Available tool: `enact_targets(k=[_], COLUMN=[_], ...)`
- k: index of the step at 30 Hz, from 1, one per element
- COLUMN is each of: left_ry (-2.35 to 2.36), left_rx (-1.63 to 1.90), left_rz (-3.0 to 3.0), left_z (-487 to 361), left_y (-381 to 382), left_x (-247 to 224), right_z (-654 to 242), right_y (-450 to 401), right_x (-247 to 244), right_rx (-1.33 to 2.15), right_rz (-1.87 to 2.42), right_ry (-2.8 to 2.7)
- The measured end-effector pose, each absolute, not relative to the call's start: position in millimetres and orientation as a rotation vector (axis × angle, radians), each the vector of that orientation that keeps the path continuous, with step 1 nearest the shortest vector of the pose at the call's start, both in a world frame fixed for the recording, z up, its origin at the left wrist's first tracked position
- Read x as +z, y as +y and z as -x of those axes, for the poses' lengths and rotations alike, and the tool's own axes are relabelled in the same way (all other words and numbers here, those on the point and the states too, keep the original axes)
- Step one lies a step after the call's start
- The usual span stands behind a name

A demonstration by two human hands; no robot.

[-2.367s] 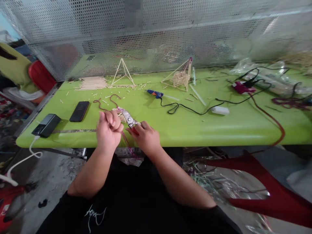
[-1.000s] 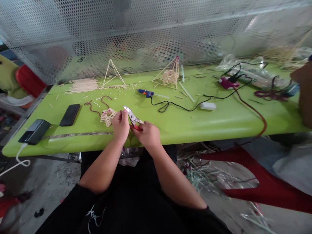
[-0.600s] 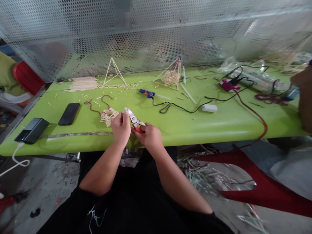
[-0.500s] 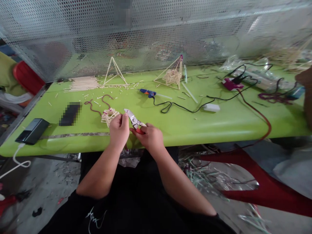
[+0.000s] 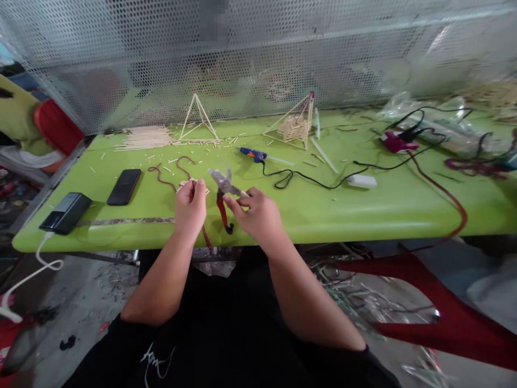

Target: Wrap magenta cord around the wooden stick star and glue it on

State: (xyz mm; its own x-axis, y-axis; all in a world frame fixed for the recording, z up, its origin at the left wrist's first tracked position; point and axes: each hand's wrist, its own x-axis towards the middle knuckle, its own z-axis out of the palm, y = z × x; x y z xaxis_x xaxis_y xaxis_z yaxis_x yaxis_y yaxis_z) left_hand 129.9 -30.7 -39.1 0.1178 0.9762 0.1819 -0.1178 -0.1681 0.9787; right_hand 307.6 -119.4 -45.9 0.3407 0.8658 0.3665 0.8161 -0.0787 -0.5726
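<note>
Closed in a pinch, my left hand (image 5: 191,206) is over a small lattice of pale sticks (image 5: 207,191), which it mostly hides. A dark red cord (image 5: 207,238) hangs below this hand over the table edge and seems to be held in it; the fingertips' exact hold is hidden. More red cord (image 5: 163,180) curls on the table beyond. My right hand (image 5: 258,213) grips pruning shears (image 5: 222,186) by one handle. Their red handle swings down away from the palm, and the blades are blurred, just right of my left fingertips.
On the green table (image 5: 307,215) lie a phone (image 5: 124,187), a power bank (image 5: 65,212), a pile of sticks (image 5: 147,138) and a blue glue gun (image 5: 252,155) with its cord. Two stick pyramids (image 5: 199,119) stand near the perforated metal panel (image 5: 250,64). A purple power strip (image 5: 399,142) sits right.
The shears have opened wide and their red handle has dropped from my right palm. My left hand has shifted slightly left relative to the shears, over the stick lattice. The camera view has shifted a little.
</note>
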Motion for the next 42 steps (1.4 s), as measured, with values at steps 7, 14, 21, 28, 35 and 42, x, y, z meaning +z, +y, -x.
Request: enact_targets(k=[7, 14, 21, 28, 35, 42], left_ry=[0.805, 0.557, 0.527, 0.644, 0.63, 0.567], left_rx=[1.209, 1.118, 1.064, 1.33, 1.288, 1.33], left_rz=[-1.278, -1.198, -1.205, -1.595, -2.18, -2.485], left_z=[-126, -103, -84, -67, -40, -38], left_y=[-47, -69, -79, -71, -59, -57], left_x=[-42, -17, 5, -43, -50, -44], right_z=[-339, -343, -344, -328, -314, -311], right_y=[-95, -99, -108, -157, -200, -206], right_x=[-71, -96, -95, -60, -28, -22], right_rx=[0.129, 0.178, 0.175, 0.217, 0.257, 0.222], right_rz=[1.901, 1.795, 1.636, 1.434, 1.437, 1.518], right_ry=[-1.392, -1.398, -1.437, -1.565, -1.726, -1.81])
